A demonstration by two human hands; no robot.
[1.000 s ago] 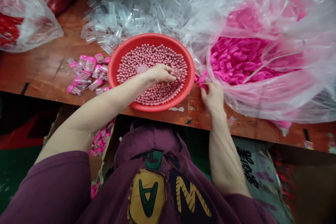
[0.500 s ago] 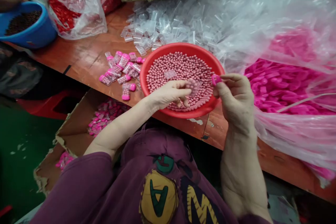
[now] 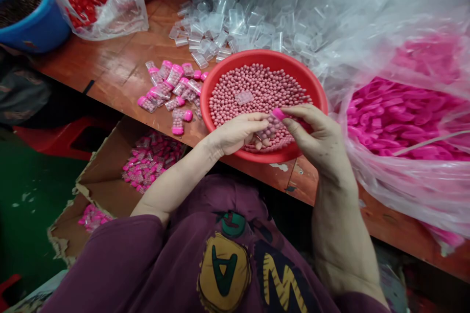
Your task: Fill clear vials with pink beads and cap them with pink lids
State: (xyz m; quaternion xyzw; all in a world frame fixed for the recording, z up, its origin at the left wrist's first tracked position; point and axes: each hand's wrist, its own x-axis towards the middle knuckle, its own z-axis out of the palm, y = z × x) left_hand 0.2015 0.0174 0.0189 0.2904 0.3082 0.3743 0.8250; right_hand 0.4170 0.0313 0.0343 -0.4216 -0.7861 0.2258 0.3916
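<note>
Over a red basin [image 3: 265, 156] of pink beads [image 3: 235, 78], my left hand [image 3: 242, 133] is closed on a small clear container [image 3: 270, 129] with beads in it. My right hand [image 3: 316, 129] pinches a bright pink cap [image 3: 279, 114] against the top end of that container. Whether the cap is pressed fully on, I cannot tell. Another bead-filled clear container [image 3: 244, 97] lies on the beads in the basin. Left of the basin, several filled containers with pink caps [image 3: 172, 78] lie in a loose pile on the table.
Behind the basin spread clear empty containers [image 3: 235, 22]. A plastic bag of pink caps [image 3: 400, 122] stands at the right. A cardboard box [image 3: 106, 156] of capped containers sits below the table's left edge. A blue bucket [image 3: 44, 24] and a bag of red pieces [image 3: 106, 14] are at upper left.
My right hand has moved left with the pink cap, from the basin's right rim to the container in my left hand. The view has shifted slightly.
</note>
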